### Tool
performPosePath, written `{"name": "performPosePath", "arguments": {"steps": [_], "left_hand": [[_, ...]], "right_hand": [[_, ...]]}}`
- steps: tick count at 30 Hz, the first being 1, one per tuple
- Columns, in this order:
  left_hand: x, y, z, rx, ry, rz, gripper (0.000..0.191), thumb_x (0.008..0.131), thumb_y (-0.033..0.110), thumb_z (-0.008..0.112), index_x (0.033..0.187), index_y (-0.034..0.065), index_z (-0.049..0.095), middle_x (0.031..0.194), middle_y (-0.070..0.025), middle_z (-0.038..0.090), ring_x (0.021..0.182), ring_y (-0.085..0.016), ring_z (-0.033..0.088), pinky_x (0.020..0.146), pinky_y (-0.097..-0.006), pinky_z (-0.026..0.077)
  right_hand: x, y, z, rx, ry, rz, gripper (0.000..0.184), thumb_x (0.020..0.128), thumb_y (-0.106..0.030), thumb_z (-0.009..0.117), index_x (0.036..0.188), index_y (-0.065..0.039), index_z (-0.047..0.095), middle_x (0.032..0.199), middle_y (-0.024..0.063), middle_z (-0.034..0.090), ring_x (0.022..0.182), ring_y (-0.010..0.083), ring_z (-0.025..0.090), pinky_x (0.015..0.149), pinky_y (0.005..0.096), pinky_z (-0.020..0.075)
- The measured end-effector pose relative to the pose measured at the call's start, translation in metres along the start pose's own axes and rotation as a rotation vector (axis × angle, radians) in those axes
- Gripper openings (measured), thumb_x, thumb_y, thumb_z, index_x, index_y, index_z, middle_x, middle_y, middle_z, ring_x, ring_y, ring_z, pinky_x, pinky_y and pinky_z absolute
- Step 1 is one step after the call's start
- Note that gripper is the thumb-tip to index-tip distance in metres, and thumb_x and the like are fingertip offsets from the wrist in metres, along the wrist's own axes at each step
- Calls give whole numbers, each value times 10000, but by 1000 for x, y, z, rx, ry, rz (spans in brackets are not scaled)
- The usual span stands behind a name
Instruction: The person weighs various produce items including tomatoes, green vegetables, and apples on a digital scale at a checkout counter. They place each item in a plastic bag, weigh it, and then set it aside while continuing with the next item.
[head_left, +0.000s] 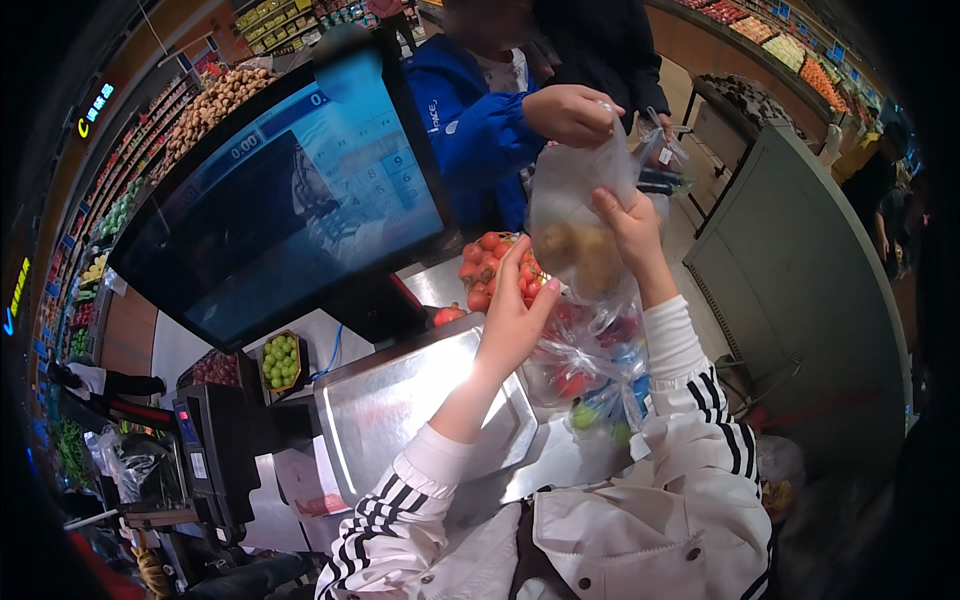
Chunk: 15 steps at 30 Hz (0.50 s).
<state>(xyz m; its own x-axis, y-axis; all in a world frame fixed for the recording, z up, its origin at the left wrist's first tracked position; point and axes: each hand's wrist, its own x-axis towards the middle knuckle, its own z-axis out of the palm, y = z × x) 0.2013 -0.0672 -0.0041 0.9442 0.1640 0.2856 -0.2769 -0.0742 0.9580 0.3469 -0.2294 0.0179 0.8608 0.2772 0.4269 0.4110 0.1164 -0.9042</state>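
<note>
A translucent plastic bag (574, 176) with several yellow-brown round pieces of produce (585, 255) in it hangs above the counter. My right hand (636, 229) grips its right side, thumb in front. Another person's hand (574, 116) pinches the bag's top. My left hand (517, 311) is raised, empty, fingers apart, just left of the bag and over the counter scale's bright metal platter (390, 405). Below the bag, knotted clear plastic bags (585, 352) of red and green produce rest on the counter. Behind my left hand is a pile of red round fruit or tomatoes (480, 270).
A large touchscreen monitor (300, 202) stands at the left. Beyond it are a box of green grapes (282, 361), dark red grapes (214, 369) and a black label printer (214, 450). A grey panel (810, 300) rises at the right. The person opposite wears a blue jacket (472, 127).
</note>
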Motion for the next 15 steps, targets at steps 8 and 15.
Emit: {"name": "performPosePath", "arguments": {"steps": [8, 15], "left_hand": [[-49, 61, -11, 56, 91, 136, 570, 906, 207, 641, 1380, -4, 405, 1282, -185, 551, 1194, -264, 543, 992, -329, 404], [-139, 32, -108, 175, 517, 128, 155, 977, 143, 536, 938, 12, 610, 811, 10, 595, 705, -47, 489, 634, -190, 385]], "right_hand": [[-114, -75, 79, 216, -133, 21, 268, 931, -230, 636, 1028, 19, 653, 915, 19, 673, 826, 87, 596, 719, 232, 471], [-167, -62, 191, 418, -175, 142, 287, 947, -249, 614, 1112, -14, 611, 998, -2, 623, 911, 83, 542, 791, 238, 435]]}}
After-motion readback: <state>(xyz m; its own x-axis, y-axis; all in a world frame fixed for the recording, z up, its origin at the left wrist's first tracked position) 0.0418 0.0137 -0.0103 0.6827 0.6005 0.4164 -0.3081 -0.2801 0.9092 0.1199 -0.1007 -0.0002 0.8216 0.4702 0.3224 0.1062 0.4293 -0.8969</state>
